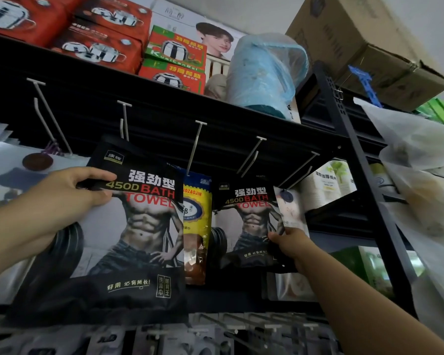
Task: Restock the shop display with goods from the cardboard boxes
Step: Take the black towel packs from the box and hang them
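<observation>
Mid-restock, by my read. Left hand [69, 193] pinches the upper edge of a black bath towel pack [128, 226] at centre-left, top raised near a peg hook [124, 119], not clearly hung. Right hand [289, 239] grips the lower corner of a second identical pack [246, 221], centre-right, apparently under a hook. Several hooks bare; more to hang. Print reads "450D BATH TOWEL"; yellow pack [196, 213] between them reads "KOZAOJIN". Cardboard box [364, 42] upper right.

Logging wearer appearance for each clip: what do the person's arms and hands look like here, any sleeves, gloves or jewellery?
Both forearms are bare for as far as the frame shows; no sleeve edge is visible. The left hand and right hand wear no gloves, and no watch, bracelet or ring shows on the visible parts.
</observation>
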